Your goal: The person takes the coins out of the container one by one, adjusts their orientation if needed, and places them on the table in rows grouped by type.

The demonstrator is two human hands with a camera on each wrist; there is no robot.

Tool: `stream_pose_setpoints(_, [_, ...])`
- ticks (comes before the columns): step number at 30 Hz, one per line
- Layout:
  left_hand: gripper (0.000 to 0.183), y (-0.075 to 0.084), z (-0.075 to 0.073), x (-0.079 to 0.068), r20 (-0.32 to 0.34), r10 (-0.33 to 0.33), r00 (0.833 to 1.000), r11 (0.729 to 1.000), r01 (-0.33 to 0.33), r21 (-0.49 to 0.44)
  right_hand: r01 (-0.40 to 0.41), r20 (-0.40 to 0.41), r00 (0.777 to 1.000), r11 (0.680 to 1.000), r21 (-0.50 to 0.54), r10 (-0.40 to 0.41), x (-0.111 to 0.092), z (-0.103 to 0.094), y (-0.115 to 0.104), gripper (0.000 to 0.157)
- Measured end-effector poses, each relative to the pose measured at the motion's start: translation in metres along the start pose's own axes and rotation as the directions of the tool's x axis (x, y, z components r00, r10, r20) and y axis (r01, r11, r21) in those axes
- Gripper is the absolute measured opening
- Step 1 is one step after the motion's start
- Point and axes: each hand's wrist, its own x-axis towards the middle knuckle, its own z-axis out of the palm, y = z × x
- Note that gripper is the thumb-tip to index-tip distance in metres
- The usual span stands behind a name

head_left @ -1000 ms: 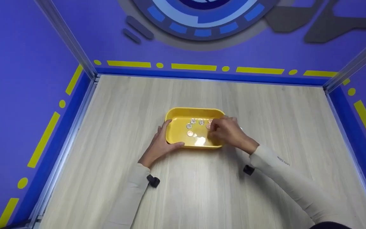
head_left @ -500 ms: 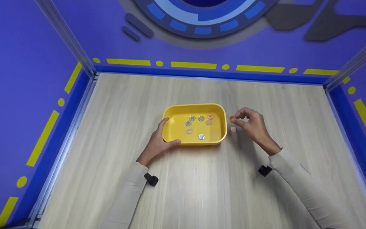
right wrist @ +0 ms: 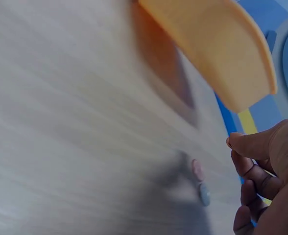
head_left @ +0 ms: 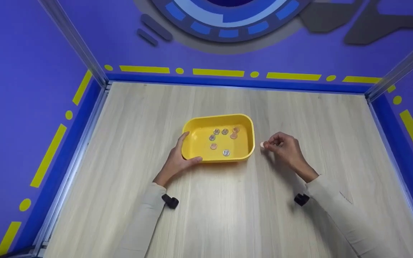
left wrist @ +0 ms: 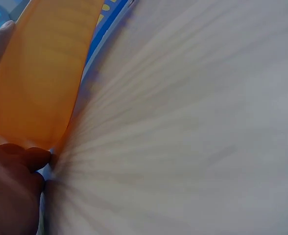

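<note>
My left hand point(head_left: 177, 157) grips the left end of a yellow tray point(head_left: 191, 122), thumb on the front rim. In the left wrist view the tray point(left wrist: 43, 73) fills the upper left. Several silver and copper coins lie inside, among them a silver coin point(head_left: 226, 152) near the front. Right of the tray, my right hand point(head_left: 287, 148) pinches a copper coin, mostly hidden by thumb and forefinger. A copper coin point(head_left: 262, 144) lies on the table by those fingertips. The right wrist view also shows a silver coin point(right wrist: 204, 194) beside that copper one.
A pale wood-grain table point(head_left: 206, 215) lies under everything. Blue panels point(head_left: 224, 57) with yellow marks stand behind and at both sides. In the right wrist view, the tray's near end seems raised above its shadow point(right wrist: 163, 68).
My right hand came out of the tray to its right side, then lowered slightly toward the loose coins with a copper coin pinched. The tray shifted slightly up and left in view.
</note>
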Motion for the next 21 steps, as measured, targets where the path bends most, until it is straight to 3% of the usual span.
stream_pose_setpoints(8, [0.118,0.001,0.001,0.000,0.007,-0.005,1.000,1.000,0.005,-0.007,-0.030,0.064,0.997,0.999,-0.021,0.031,-0.013,0.012,0.019,0.010])
stream_pose_setpoints(15, [0.119,0.002,0.004,0.000,-0.006,-0.026,1.000,1.000,0.026,0.017,-0.021,0.042,0.999,0.999,-0.041,0.023,-0.014,0.018,0.025,0.008])
stream_pose_setpoints(21, [0.121,0.004,0.005,0.000,-0.013,-0.018,1.000,0.999,0.018,0.042,0.020,0.022,1.000,0.993,-0.118,-0.018,-0.013,0.021,0.025,0.010])
